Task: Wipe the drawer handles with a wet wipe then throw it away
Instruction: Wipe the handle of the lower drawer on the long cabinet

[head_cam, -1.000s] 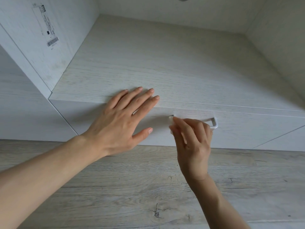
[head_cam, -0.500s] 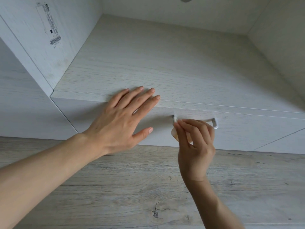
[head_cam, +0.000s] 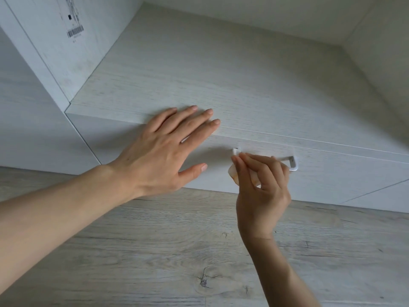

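A white bar handle point(head_cam: 292, 163) is fixed to the front of a pale wood-grain drawer point(head_cam: 332, 180). My right hand point(head_cam: 263, 191) pinches a small folded wet wipe point(head_cam: 232, 173) against the left part of the handle, hiding its middle. Only the handle's left end and right end show. My left hand point(head_cam: 168, 151) lies flat, fingers spread, over the top front edge of the drawer unit, left of the handle.
Above the drawer is an open shelf point(head_cam: 221, 69) with side walls. The left wall carries a barcode label point(head_cam: 74, 25). A grey wood-plank floor point(head_cam: 155, 262) lies below the drawer front. Another drawer seam shows at the lower right point(head_cam: 376, 191).
My right hand has slid slightly left and down along the handle with the wipe, so more of the wipe shows below the fingers. My left hand has stayed put.
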